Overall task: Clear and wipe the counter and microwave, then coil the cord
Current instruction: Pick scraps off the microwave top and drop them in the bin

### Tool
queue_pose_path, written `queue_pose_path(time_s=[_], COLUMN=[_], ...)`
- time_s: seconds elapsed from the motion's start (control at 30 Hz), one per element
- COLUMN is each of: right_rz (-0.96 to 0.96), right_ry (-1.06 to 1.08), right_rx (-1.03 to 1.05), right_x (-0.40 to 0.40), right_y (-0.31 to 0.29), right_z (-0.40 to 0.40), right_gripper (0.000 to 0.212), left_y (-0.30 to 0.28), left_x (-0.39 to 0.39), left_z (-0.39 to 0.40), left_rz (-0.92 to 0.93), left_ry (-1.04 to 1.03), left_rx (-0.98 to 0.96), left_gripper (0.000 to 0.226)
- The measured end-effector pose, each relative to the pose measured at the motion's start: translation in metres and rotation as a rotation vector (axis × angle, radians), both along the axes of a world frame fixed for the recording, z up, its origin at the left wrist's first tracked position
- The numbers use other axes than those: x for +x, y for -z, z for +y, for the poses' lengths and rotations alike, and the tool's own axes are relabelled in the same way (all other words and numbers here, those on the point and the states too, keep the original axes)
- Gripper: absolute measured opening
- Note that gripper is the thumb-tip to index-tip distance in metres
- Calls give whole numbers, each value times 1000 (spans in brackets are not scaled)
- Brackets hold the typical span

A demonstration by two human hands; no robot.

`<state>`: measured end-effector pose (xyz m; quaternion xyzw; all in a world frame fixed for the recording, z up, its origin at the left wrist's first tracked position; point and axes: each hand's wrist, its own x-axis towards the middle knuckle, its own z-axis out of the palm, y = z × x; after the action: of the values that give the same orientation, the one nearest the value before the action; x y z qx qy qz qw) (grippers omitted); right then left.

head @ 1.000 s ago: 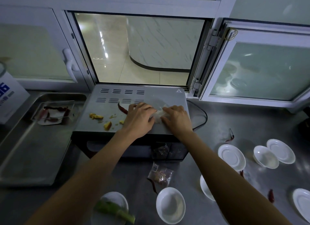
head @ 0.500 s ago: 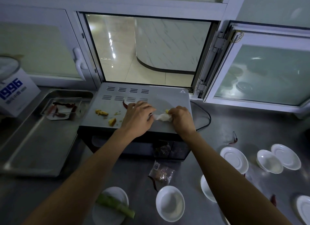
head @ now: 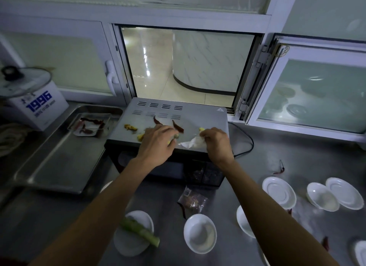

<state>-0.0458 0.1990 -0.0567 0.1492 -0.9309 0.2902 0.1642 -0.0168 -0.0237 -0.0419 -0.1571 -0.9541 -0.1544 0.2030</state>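
Microwave [head: 178, 127]: at the back of the counter [head: 297, 166] under the open hatch, top littered. Progress entry, read left to right; clearing looks barely begun, no wiping visible, cord not coiled.

- Tray [head: 59, 162], far left: holds a clear dish with red chillies [head: 90, 124]. Not yet dealt with.
- Microwave top, left part: yellow scraps [head: 130, 127] lying loose, two chillies [head: 177, 126] near the middle. Left to gather.
- My left hand [head: 156, 144]: fingers curled, pinching a small yellowish-green scrap [head: 173, 139] at the front edge of the top.
- My right hand [head: 215, 142]: fingers bunched on a crumpled white bag [head: 193, 142], which hangs just off the front edge. One more yellow bit [head: 201, 129] sits beside this hand. I judge the scrap is bound for the bag.
- Cord [head: 249, 140]: loops out from the microwave's right side across the counter, loose.
- Counter, front: plate with a green stalk [head: 139, 233], a bowl [head: 200, 233], a clear packet [head: 193, 200] ahead of it.
- Counter, right: more white plates and bowls [head: 320, 196], stray chillies [head: 280, 167] among them. All left to clear.

Remaining, by my judgement: nearly all clearing, both wipes, the coil.
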Motion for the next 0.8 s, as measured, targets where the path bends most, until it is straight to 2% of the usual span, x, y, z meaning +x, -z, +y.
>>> queue_pose_path(time_s=[0.13,0.33,0.53,0.8], right_rz=[1,-7,-18,-16], right_ry=[-25,-31,26,60], right_rx=[-10,8,7,17], right_x=[10,18,24,31], right_y=[0,4,4,6], right_z=[-10,-28,-32,-31], right_gripper=[24,22,21,20], left_y=[5,12,14,21], left_x=[19,23,6,-6], left_z=[-14,-35,-31,-29], left_rz=[-24,-78,-123,-90], left_ry=[-74,-149,-71,-19], left_rx=[-9,-21,-72,-148], left_gripper=[28,29,30,17])
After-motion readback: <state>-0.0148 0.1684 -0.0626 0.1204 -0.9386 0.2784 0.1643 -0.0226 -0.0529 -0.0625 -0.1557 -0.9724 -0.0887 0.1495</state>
